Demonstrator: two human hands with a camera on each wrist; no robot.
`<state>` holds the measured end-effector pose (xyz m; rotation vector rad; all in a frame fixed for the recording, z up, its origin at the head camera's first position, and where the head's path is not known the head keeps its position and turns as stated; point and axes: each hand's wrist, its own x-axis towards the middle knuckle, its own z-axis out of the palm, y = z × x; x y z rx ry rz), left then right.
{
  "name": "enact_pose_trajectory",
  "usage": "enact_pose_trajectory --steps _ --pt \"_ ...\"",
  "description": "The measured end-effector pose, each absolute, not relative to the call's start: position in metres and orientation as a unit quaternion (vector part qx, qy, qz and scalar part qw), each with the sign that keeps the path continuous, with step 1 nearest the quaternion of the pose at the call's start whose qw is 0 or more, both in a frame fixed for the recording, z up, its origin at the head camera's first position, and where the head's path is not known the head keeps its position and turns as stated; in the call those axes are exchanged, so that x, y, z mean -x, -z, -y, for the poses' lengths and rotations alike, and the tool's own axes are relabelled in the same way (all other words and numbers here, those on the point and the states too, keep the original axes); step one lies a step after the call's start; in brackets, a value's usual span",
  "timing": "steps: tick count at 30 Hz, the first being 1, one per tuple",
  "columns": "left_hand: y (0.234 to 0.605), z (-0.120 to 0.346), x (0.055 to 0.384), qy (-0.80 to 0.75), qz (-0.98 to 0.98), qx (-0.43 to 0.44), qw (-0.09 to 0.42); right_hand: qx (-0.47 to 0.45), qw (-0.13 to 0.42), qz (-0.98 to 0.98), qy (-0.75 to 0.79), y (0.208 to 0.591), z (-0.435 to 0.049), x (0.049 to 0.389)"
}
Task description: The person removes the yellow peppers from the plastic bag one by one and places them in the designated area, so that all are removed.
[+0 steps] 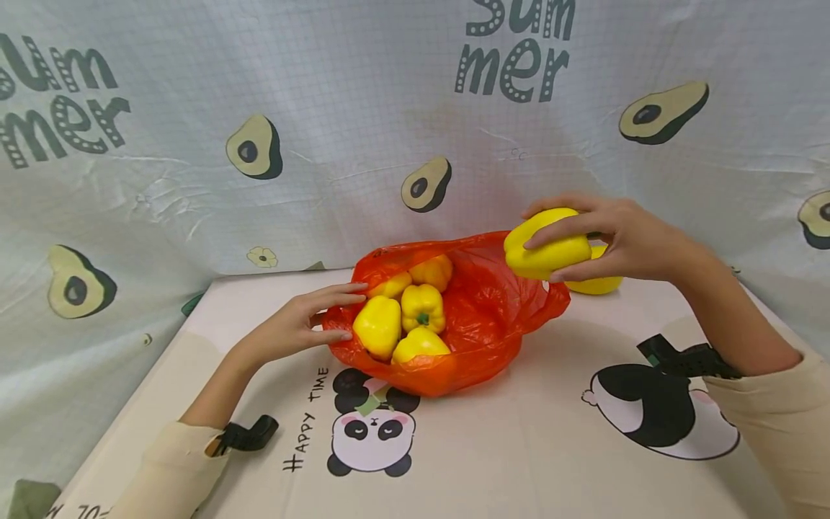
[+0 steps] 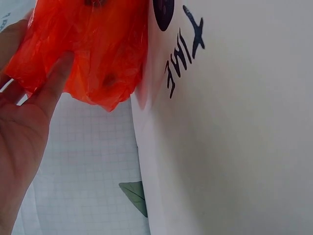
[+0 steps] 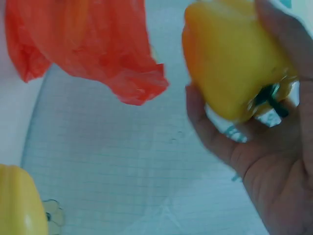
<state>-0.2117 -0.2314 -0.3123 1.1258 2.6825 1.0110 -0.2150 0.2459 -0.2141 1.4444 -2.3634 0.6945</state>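
Red bag [image 1: 480, 313]: one, thin crinkled plastic, mouth open, midway along the table's [image 1: 506, 447] far edge
Bagged peppers [image 1: 377, 328]: five visible, yellow, lobed
Right hand [image 1: 622, 238]: curled round a glossy, blocky held pepper [image 1: 547, 252], above the bag's right rim
Left hand [image 1: 292, 324]: fingers spread, nearly straight, touching the bag's left side
Loose pepper [image 1: 595, 287]: one, near the far edge, right of the bag
Writing: "HAPPY TIME" on the table; "SUMMER" twice on the backdrop [image 1: 337, 94]

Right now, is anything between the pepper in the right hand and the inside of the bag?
Only the loose right edge of the bag, below the held pepper in the head view; nothing else visible stands between. The left hand is at the bag's left side, and the peppers inside lie leftward.
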Motion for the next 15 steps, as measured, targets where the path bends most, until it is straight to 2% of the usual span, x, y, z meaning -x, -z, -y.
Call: enact_pose_trajectory --steps 4,8,15 --pt "0.3110 0.2307 0.2102 -0.328 -0.871 -0.363 0.030 -0.447 0.179 0.853 -0.201 0.2076 -0.2421 0.2094" --pt "0.3100 0.2302 0.2086 -0.328 -0.872 -0.361 0.029 -0.410 0.177 0.873 -0.195 0.2047 -0.2397 0.2066" --pt "0.3080 0.2280 0.2068 -0.331 -0.873 -0.357 0.032 -0.418 0.174 0.866 -0.214 0.2055 -0.2487 0.2077"
